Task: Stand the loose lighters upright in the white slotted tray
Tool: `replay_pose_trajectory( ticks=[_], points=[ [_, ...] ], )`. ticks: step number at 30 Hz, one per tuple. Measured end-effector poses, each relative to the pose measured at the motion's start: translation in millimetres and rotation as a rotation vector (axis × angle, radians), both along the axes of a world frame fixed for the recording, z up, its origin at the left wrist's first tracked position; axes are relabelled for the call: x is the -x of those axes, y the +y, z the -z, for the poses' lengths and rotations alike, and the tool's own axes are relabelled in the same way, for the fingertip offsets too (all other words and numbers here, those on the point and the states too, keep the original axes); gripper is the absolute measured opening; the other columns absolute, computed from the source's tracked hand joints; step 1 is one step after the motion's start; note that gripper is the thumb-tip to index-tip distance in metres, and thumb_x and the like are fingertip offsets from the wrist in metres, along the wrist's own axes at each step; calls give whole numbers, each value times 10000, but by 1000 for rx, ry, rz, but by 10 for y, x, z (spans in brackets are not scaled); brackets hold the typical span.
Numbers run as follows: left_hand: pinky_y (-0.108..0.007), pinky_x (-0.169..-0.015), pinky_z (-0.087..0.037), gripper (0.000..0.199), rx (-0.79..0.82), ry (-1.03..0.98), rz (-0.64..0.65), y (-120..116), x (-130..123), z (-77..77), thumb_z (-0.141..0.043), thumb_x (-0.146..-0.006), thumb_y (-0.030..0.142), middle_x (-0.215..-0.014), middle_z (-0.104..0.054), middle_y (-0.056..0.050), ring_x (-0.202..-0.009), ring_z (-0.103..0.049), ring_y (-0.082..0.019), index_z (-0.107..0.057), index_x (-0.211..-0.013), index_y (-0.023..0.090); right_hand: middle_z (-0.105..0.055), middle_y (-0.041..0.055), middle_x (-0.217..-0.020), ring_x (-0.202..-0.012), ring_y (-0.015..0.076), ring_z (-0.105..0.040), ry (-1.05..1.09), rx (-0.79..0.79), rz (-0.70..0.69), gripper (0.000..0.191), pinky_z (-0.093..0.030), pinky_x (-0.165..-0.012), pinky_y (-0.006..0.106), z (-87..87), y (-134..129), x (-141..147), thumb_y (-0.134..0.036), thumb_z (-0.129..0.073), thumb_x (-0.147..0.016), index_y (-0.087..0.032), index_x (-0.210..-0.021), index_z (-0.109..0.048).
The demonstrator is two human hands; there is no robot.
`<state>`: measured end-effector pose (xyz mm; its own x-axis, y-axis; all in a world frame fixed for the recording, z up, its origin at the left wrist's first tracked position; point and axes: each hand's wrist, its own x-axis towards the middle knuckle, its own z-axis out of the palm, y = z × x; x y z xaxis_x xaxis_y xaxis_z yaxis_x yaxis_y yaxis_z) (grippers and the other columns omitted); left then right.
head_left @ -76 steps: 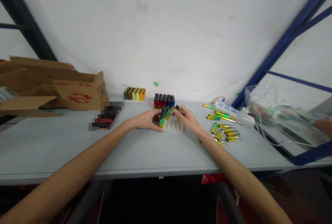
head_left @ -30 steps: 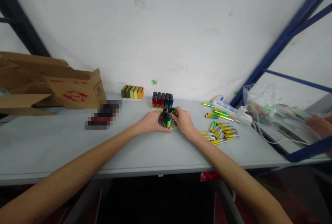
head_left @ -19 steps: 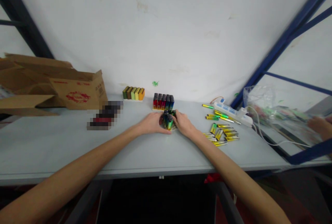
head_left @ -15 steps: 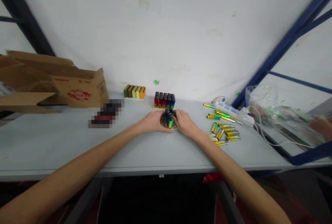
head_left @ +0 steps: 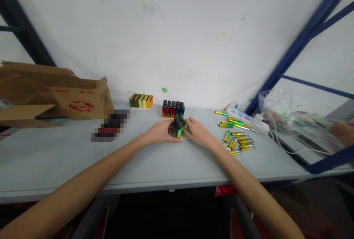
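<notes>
Several green and dark lighters [head_left: 178, 125] stand upright in a small clear tray on the table, between my hands. My left hand [head_left: 161, 132] is wrapped round the left side of this group, thumb along its front. At the right side, the bent fingers of my right hand [head_left: 197, 132] are at the tray's edge; what they pinch, if anything, is too small to tell. Just behind stands a block of red and blue lighters [head_left: 173, 109]. Farther left, by the wall, is a block of green, brown and yellow lighters [head_left: 141, 101].
Loose yellow and green lighters [head_left: 243, 140] lie on the right of the table [head_left: 155, 169], near a white power strip [head_left: 247, 120]. An open cardboard box [head_left: 83, 102] and a blurred dark object [head_left: 112, 125] are at left. Another person's hand [head_left: 341, 132] shows far right.
The fingers of my right hand have drawn back slightly from the lighters, and more of the tray's right side shows. My left hand keeps its hold. The whole view has shifted a little.
</notes>
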<state>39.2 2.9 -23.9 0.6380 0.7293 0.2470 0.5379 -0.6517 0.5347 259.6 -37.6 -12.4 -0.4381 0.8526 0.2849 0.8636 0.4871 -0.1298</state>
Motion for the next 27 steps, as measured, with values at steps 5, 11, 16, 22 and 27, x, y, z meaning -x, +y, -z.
replay_pose_trajectory(
  ticks=[5,11,16,22,27],
  points=[
    [-303,-625,-464,691,19,-19,17,7,2,3,-796,-619,699,-847,-670,-33,-734,-622,-221,-593,-1022,174,-583,102,-1113,-894,205,-606,320,-114,-108,443,-540,-861,368,-43,12,-91,-248,-551,-981,-172,-1404,-440],
    [-307,-611,-440,651,-14,-21,13,-6,3,-12,-781,-620,715,-841,-659,-35,-714,-603,-214,-574,-935,185,-506,158,-1425,-1274,291,-510,188,-170,-263,662,-457,-1091,513,31,-15,-35,-165,-448,-994,-254,-1609,-220],
    [-298,-602,-440,636,12,-6,11,-2,15,-28,-781,-627,698,-813,-649,-26,-703,-600,-209,-558,-933,188,-505,171,-1460,-1321,287,-505,220,-117,-268,656,-442,-1113,506,21,-20,-24,-249,-425,-1027,-221,-1629,-167],
    [-301,-638,-448,627,66,92,37,17,125,-173,-781,-641,654,-862,-684,-47,-741,-631,-233,-602,-1002,173,-630,158,-1337,-1165,234,-629,414,-122,-104,625,-473,-1054,441,-195,3,-355,-382,-399,-1054,-183,-1612,-199],
    [-291,-664,-447,666,108,137,48,108,298,-239,-779,-626,667,-907,-701,-49,-779,-632,-236,-653,-1056,174,-759,132,-1043,-944,235,-711,388,-218,196,331,-525,-924,387,-359,151,-1072,-355,-483,-1010,-148,-1178,-679]
  ],
)
